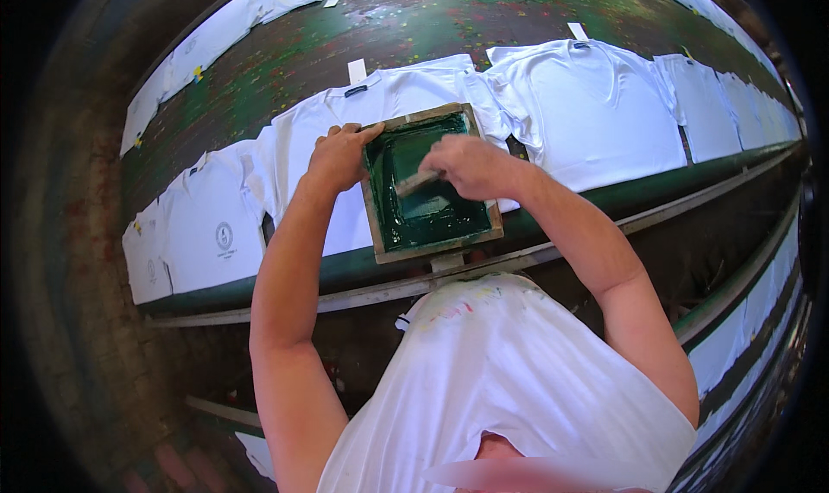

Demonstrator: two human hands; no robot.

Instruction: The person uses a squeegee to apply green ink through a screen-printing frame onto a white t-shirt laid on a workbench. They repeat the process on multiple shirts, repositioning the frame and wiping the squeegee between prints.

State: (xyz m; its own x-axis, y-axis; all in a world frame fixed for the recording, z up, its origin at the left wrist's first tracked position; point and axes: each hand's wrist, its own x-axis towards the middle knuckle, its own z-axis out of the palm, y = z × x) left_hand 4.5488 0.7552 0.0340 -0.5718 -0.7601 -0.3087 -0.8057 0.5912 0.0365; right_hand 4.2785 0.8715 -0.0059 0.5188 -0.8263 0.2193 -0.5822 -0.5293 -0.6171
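Observation:
A wooden screen-printing frame [439, 245] with dark green ink inside lies over the lower part of a white T-shirt [302, 152]. My left hand [339, 158] is closed on the frame's upper left corner, thumb along the top edge. Inside the frame, my right hand [473, 168] grips a squeegee [416, 182], which is slightly blurred and tilted over the mesh. Its lower edge is hard to make out. The frame hides the shirt's front beneath it.
To the left is a white T-shirt [211, 212] with a small dark round print. An unmarked V-neck T-shirt [596, 113] lies to the right, more shirts beyond. They rest along a long paint-stained table [345, 35]. A rail [553, 253] runs along its near edge.

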